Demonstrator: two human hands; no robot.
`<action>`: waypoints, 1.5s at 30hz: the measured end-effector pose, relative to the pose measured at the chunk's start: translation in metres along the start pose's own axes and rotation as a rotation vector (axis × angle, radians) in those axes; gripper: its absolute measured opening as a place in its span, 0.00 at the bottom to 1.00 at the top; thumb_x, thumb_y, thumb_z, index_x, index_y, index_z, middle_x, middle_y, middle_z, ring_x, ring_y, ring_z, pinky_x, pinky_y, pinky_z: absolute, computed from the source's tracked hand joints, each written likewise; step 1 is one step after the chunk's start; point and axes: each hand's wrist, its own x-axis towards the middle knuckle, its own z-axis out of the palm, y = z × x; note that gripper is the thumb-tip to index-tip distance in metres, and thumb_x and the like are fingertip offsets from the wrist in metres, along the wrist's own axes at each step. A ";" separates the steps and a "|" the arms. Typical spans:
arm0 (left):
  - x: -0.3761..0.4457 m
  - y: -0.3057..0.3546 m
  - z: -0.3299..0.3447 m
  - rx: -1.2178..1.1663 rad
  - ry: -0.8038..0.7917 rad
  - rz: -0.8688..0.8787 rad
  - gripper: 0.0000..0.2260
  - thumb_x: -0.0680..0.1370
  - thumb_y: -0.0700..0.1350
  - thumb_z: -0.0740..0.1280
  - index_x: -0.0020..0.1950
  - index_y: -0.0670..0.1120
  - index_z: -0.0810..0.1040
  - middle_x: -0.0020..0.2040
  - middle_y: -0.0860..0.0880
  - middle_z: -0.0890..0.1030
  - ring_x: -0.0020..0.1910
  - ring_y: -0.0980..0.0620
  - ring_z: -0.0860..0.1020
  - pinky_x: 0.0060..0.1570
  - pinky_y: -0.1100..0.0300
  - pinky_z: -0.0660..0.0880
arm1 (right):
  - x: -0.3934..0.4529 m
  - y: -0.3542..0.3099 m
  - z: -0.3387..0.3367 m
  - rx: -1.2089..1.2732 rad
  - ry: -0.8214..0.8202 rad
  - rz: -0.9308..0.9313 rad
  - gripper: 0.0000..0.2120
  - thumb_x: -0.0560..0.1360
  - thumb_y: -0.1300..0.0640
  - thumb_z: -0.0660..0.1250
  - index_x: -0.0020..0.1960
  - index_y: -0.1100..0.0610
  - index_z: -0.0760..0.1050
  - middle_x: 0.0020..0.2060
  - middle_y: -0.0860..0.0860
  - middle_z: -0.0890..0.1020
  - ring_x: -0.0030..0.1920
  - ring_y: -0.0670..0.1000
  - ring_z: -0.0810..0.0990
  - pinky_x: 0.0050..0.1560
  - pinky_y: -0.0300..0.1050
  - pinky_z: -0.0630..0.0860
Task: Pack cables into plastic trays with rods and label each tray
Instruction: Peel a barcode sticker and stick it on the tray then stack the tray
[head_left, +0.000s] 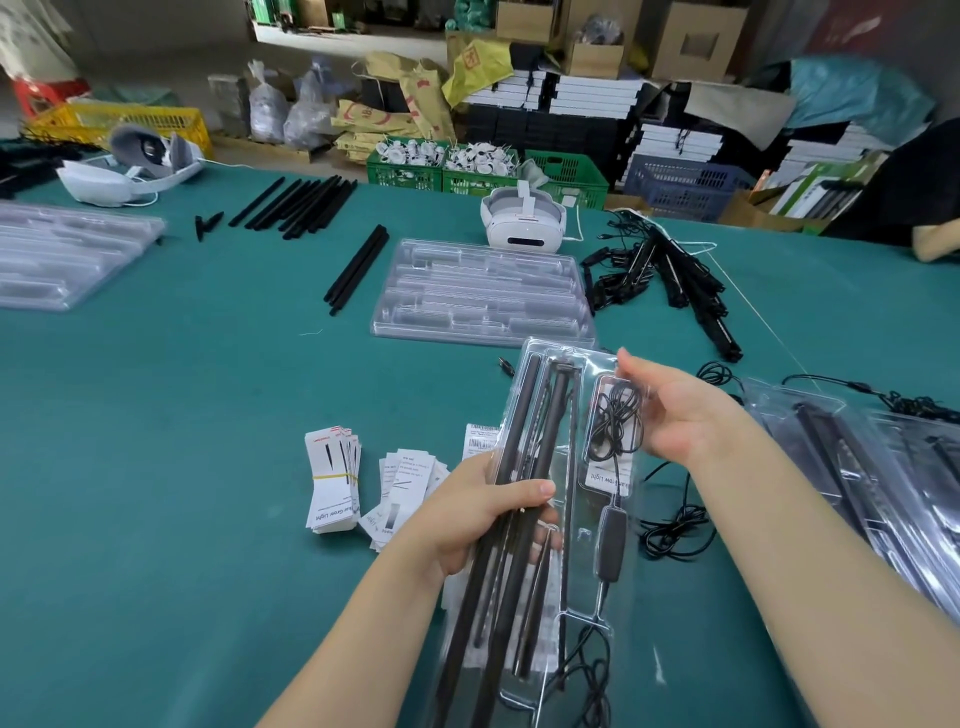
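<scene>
**Over the green surface, a filled tray in both hands**

Above the near middle of the green surface (156, 415), a clear plastic tray (582, 525) is held up, its long side running away from the person. Black rods (519, 467) lie in its left channels, and a coiled black cable (615, 423) with an inline box sits in the right compartment over a printed label.

The left hand (483, 514) grips the tray's left side, thumb curled across the rods and fingers wrapped beneath. The right hand (675, 410) is at the tray's upper right edge, fingers relaxed and spread, fingertips touching the plastic by the cable coil; its grip is loose, pinching nothing.

Just left of the tray, a banded stack of labels (332, 478) and a looser pile of labels (405, 488) lie on the surface. Beyond the tray sits a stack of empty trays (483, 291), with a pair of rods (358, 270) to its left and a larger row of rods (301, 205) farther back. A white headset (522, 221) stands behind the empty trays. Tangled cables (670, 280) lie to the right, and packed trays (857, 467) lie at the right edge.
</scene>
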 end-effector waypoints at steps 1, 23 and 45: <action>0.000 0.000 0.001 0.004 0.003 -0.003 0.21 0.70 0.46 0.79 0.56 0.39 0.74 0.43 0.38 0.84 0.37 0.41 0.83 0.35 0.53 0.80 | -0.001 0.000 0.000 0.007 0.003 0.005 0.10 0.73 0.57 0.75 0.52 0.58 0.79 0.43 0.53 0.83 0.44 0.54 0.83 0.42 0.54 0.84; 0.003 -0.003 0.003 0.018 0.053 -0.050 0.24 0.70 0.45 0.79 0.58 0.39 0.72 0.45 0.37 0.85 0.42 0.37 0.85 0.35 0.53 0.81 | 0.016 0.014 -0.003 -0.159 0.142 -0.112 0.14 0.74 0.55 0.74 0.56 0.63 0.80 0.50 0.56 0.83 0.53 0.56 0.82 0.63 0.58 0.77; 0.006 -0.004 0.004 0.027 0.036 -0.052 0.23 0.69 0.47 0.80 0.57 0.40 0.74 0.46 0.38 0.85 0.48 0.34 0.84 0.40 0.51 0.81 | 0.017 0.004 -0.008 -0.153 0.023 -0.063 0.07 0.74 0.61 0.73 0.51 0.61 0.81 0.35 0.52 0.85 0.31 0.49 0.83 0.31 0.45 0.82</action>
